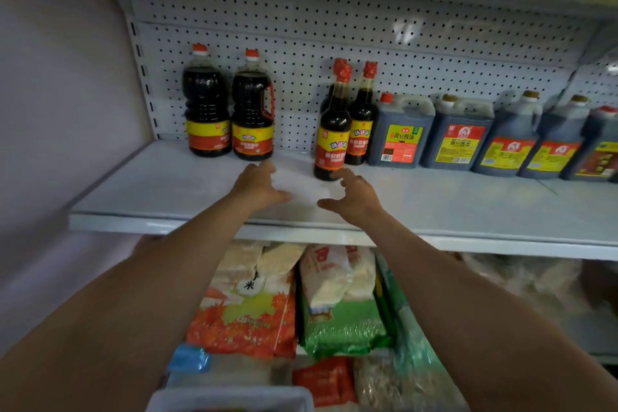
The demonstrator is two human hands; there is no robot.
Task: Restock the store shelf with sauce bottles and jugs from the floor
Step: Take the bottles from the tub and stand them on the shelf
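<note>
Evidently between placements, both hands hovered over the shelf (160, 191): left hand (259, 186) and right hand (354, 199) loosely spread, holding nothing; next, probably fetching another bottle.

Matt white perforated metal back panel (334, 10); glossy plastic sauce bottles (207, 104).

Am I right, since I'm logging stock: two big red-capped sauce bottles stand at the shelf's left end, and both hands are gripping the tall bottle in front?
Not quite. The head view shows the two big bottles at the shelf's left end, but neither hand grips the tall bottle. The left hand and right hand lie on a white sheet beside it.
</note>
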